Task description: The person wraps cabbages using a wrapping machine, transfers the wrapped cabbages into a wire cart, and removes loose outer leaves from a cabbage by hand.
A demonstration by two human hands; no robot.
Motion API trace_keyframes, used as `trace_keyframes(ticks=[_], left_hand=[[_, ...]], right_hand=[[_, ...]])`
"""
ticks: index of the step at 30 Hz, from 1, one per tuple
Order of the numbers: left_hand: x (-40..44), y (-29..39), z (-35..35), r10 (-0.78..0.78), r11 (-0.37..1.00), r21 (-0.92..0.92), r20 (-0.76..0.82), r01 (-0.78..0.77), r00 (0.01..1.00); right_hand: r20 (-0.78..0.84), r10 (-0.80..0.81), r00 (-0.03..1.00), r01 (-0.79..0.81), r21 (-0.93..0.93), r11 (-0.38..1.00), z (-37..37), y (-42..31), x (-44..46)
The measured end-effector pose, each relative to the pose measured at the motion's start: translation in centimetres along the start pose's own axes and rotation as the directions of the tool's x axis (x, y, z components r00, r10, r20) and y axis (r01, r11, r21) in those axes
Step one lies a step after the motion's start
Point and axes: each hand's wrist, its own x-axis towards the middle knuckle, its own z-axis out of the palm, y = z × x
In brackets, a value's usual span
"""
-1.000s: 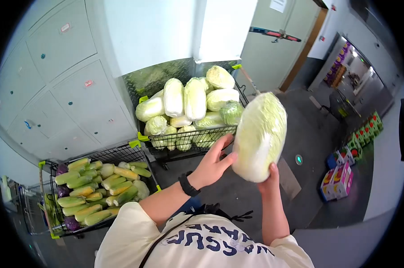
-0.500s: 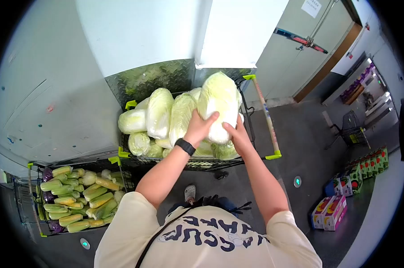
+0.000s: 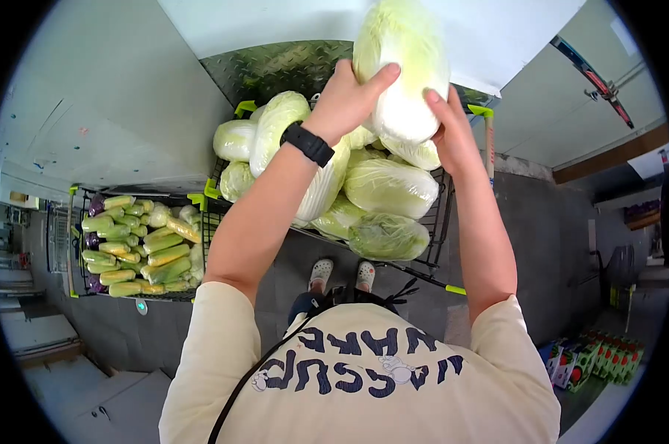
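A plastic-wrapped napa cabbage [image 3: 402, 70] is held up between both hands, its pale green leafy end away from me and its white base toward me. My left hand [image 3: 351, 102] grips its left side with the thumb across the front. On the opposite side, my right hand [image 3: 453, 132] has its thumb and fingers around the lower edge. Below lies a shopping cart [image 3: 439, 222] heaped with several more wrapped cabbages [image 3: 390, 186]. The held one is lifted above that pile, and its underside is hidden.
Left of the cabbage cart stands another cart [image 3: 74, 244] full of corn [image 3: 168, 254] and some purple vegetables. A wall with a metal plate [image 3: 275, 70] rises behind the carts. Printed boxes [image 3: 601, 359] stand on the floor at the right.
Both hands have raised the cabbage off the pile, bringing it higher and closer to the camera. More of the cabbages beneath it show. My view has shifted, and both shoes are now visible.
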Motion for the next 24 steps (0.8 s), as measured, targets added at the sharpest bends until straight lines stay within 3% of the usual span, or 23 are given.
trace_keyframes(ticks=[1,4,5,6,8,10,14,16,18,20,22,23,24], left_hand=[[0.3,0.2,0.2,0.026,0.999,0.028,-0.019,-0.026,0.999],[-0.7,0.5,0.8,-0.032,0.990,-0.140,0.022,0.035,0.999],[-1.3,-0.1,1.2,0.011,0.982,-0.191,0.055,0.000,0.998],[-1.8,-1.4,1.9,0.082,0.950,-0.302,-0.009,-0.081,0.997],[-3.6,-3.9,2.7,0.017,0.930,-0.366,-0.075,-0.044,0.997],[-5.0,-6.8,3.3,-0.042,0.964,-0.267,-0.192,-0.010,0.981],[-5.7,-11.2,3.5,-0.134,0.975,-0.203,-0.233,0.087,0.963],[-5.3,-13.8,3.7,-0.042,0.999,0.003,-0.255,0.044,0.966],[-5.3,-15.2,4.0,0.072,0.957,0.290,-0.283,0.014,0.957],[-6.4,-14.6,4.8,0.085,0.898,0.433,-0.359,0.085,0.930],[-7.3,-13.0,5.5,0.169,0.783,0.606,-0.422,0.138,0.891],[-7.3,-13.0,5.1,0.345,0.592,0.803,-0.333,0.072,0.877],[-7.3,-11.6,4.9,0.378,0.614,0.789,-0.300,0.005,0.876]], right_hand=[[0.006,0.000,1.000,0.000,0.001,1.000,0.0,-0.6,0.0],[-0.013,0.040,0.999,-0.040,-0.017,0.999,0.4,-1.2,-1.0],[-0.033,0.053,0.998,-0.054,-0.042,0.998,0.8,-0.8,-1.7],[-0.054,0.062,0.997,-0.066,-0.065,0.996,1.0,-0.4,-2.3],[-0.049,0.131,0.990,-0.136,-0.115,0.984,1.1,1.8,-3.5],[-0.059,0.167,0.984,-0.170,-0.057,0.984,0.8,6.4,-4.3],[0.015,0.116,0.993,-0.117,0.026,0.993,0.4,12.1,-4.6],[0.026,0.118,0.993,-0.117,-0.037,0.992,0.0,13.1,-4.4],[0.045,0.135,0.990,-0.114,-0.313,0.943,-1.1,12.9,-4.4],[0.063,0.092,0.994,-0.044,-0.539,0.841,-1.9,13.5,-4.2],[0.084,0.038,0.996,-0.006,-0.351,0.937,-1.1,14.5,-4.5],[0.079,0.005,0.997,0.015,-0.253,0.967,-0.7,14.7,-4.8],[0.011,-0.080,0.997,0.078,-0.390,0.918,-0.4,14.4,-5.2]])
